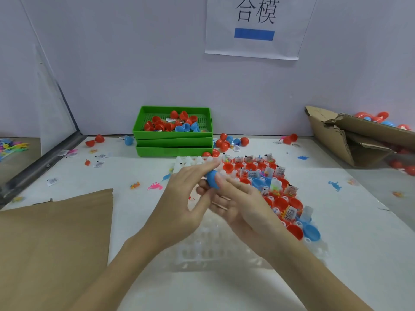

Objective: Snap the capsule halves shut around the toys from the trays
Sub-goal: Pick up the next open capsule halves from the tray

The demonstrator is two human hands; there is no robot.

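A blue capsule (212,179) sits between both hands above the white peg tray (202,250). My left hand (186,198) holds it from the left with fingers reaching over its top. My right hand (240,203) pinches it from the right with thumb and fingertips. Behind the hands, the tray's right part carries several red capsule halves (278,203) and blue capsule halves (311,232) with small packaged toys (289,213) in them. Whether the held capsule is fully closed cannot be seen.
Stacked green trays (173,140) at the back hold red and blue capsule halves. A torn cardboard box (350,135) lies at the right, a brown cardboard sheet (54,243) at the front left. Loose capsules, toy dinosaurs (334,186) and packets are scattered over the white table.
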